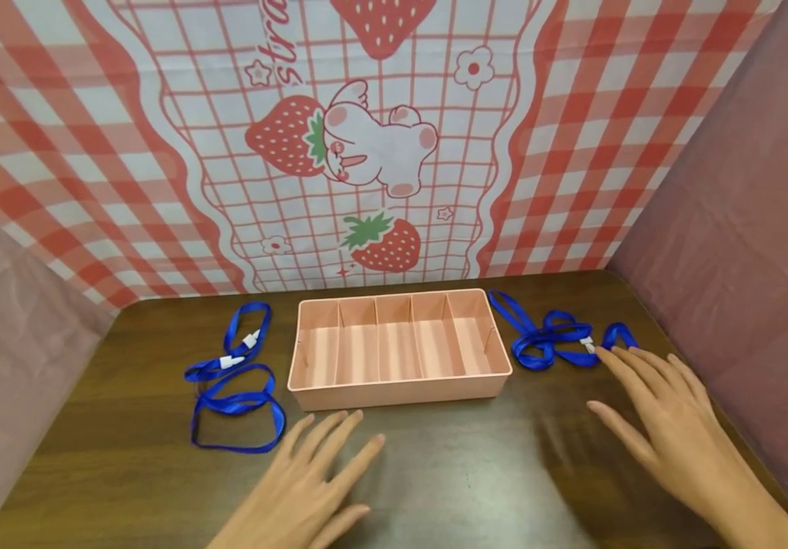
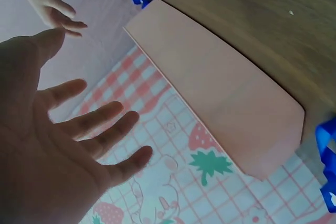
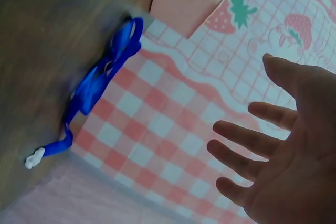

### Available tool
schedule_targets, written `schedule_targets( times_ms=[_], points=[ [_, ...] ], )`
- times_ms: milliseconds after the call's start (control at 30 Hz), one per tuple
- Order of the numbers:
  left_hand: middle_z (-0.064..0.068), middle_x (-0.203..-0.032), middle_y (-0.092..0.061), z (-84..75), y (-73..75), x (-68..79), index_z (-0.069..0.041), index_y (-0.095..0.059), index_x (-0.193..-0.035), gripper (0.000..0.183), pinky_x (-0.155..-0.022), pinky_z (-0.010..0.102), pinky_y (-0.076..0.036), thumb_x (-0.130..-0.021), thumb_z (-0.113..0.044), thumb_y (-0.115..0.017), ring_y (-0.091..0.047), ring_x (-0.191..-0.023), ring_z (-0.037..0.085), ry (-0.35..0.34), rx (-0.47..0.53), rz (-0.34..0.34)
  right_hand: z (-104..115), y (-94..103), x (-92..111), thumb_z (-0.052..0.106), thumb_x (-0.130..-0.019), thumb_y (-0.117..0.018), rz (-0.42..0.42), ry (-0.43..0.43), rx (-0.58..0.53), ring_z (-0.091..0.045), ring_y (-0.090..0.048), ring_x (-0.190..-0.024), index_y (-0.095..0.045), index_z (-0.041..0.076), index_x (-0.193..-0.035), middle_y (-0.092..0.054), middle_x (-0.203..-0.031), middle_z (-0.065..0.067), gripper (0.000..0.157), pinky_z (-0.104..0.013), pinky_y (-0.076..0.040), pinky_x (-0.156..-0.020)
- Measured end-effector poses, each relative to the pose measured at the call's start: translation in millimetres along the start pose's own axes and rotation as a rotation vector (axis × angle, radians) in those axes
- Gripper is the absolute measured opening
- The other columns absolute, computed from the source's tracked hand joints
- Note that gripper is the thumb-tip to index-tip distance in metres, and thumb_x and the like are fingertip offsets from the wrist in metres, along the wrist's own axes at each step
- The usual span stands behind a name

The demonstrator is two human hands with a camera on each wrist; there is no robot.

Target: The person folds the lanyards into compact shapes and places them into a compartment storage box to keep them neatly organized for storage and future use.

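A pink box (image 1: 394, 393) with a row of several narrow compartments stands at the middle of the table, nothing inside it. My left hand (image 1: 305, 488), fingers spread, hovers in front of the box's near left corner and holds nothing. Over the right side of the table my right hand (image 1: 675, 435) is also spread and holds nothing; its fingertips overlap the blue lanyard (image 1: 552, 339) there in the head view. That lanyard lies loosely tangled beside the box, with a white clip. Left of the box, another blue lanyard (image 1: 239, 400) lies in loops with white plastic pieces.
The dark wooden table (image 1: 126, 488) ends at a backdrop (image 1: 572, 152) of red and white checks with strawberries. Pink cloth walls (image 1: 744, 229) close in both sides. In the left wrist view the box's outer wall (image 2: 220, 82) is close past the fingers.
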State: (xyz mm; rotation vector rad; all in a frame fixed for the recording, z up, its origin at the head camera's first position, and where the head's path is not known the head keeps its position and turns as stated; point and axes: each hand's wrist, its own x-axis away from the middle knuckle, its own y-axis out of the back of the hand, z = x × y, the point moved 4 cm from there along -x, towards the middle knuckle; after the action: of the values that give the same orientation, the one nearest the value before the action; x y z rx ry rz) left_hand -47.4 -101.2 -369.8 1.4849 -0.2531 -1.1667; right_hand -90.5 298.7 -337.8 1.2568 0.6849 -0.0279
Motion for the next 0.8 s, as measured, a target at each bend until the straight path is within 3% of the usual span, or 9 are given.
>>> schedule_targets(
  times_ms=[67, 133, 300, 467, 600, 800],
  points=[
    [0.017, -0.140, -0.051, -1.5, -0.1, -3.4, -0.013, -0.049, -0.144, 0.055, -0.094, 0.052, -0.046, -0.106, -0.049, -0.030, -0.053, -0.123, 0.032, -0.013, 0.019, 0.004, -9, 1.2, -3, 0.026, -0.086, -0.078, 0.010, -0.025, -0.016, -0.050, -0.048, -0.121, -0.037, 0.015, -0.154, -0.056, -0.133, -0.026, 0.080, -0.066, -0.014, -0.114],
    [0.016, -0.139, -0.052, -3.7, -0.2, -7.4, -0.012, -0.049, -0.144, 0.053, -0.094, 0.049, -0.048, -0.107, -0.045, -0.031, -0.053, -0.122, 0.030, -0.028, 0.046, 0.011, -20, 3.5, -8, 0.022, -0.086, -0.078, -0.004, -0.039, -0.032, -0.050, -0.052, -0.112, -0.035, 0.012, -0.154, -0.060, -0.128, -0.026, 0.082, -0.068, -0.024, -0.107],
    [0.015, -0.135, -0.055, -9.8, -1.3, -17.9, -0.010, -0.051, -0.141, 0.047, -0.090, 0.044, -0.051, -0.103, -0.037, -0.046, -0.056, -0.117, 0.029, -0.067, 0.107, 0.021, -52, 7.6, -21, 0.014, -0.088, -0.076, -0.006, -0.070, -0.040, -0.053, -0.052, -0.104, -0.033, 0.002, -0.152, -0.059, -0.122, -0.030, 0.078, -0.067, -0.037, -0.083],
    [0.014, -0.133, -0.057, -16.8, -3.0, -29.5, -0.010, -0.051, -0.141, 0.053, -0.092, 0.043, -0.050, -0.095, -0.034, -0.060, -0.058, -0.116, 0.027, -0.092, 0.127, 0.038, -78, 2.2, -31, 0.009, -0.091, -0.072, 0.066, -0.092, -0.039, -0.057, -0.051, -0.106, -0.038, -0.007, -0.145, -0.055, -0.122, -0.037, 0.065, -0.066, -0.040, -0.082],
    [0.011, -0.133, -0.057, -21.7, -3.5, -40.2, -0.010, -0.049, -0.142, 0.057, -0.094, 0.042, -0.048, -0.092, -0.031, -0.064, -0.056, -0.119, 0.025, -0.105, 0.136, 0.064, -96, -6.7, -34, 0.009, -0.093, -0.068, 0.112, -0.119, -0.011, -0.057, -0.054, -0.102, -0.043, -0.011, -0.136, -0.056, -0.119, -0.039, 0.053, -0.065, -0.042, -0.081],
    [0.009, -0.133, -0.056, -27.4, -1.9, -58.4, -0.011, -0.048, -0.143, 0.056, -0.095, 0.041, -0.048, -0.093, -0.031, -0.063, -0.055, -0.119, 0.025, -0.125, 0.137, 0.087, -139, -21.6, -36, 0.016, -0.096, -0.065, 0.258, -0.253, -0.044, -0.056, -0.060, -0.095, -0.050, -0.014, -0.123, -0.061, -0.106, -0.039, 0.043, -0.065, -0.046, -0.077]
  ],
)
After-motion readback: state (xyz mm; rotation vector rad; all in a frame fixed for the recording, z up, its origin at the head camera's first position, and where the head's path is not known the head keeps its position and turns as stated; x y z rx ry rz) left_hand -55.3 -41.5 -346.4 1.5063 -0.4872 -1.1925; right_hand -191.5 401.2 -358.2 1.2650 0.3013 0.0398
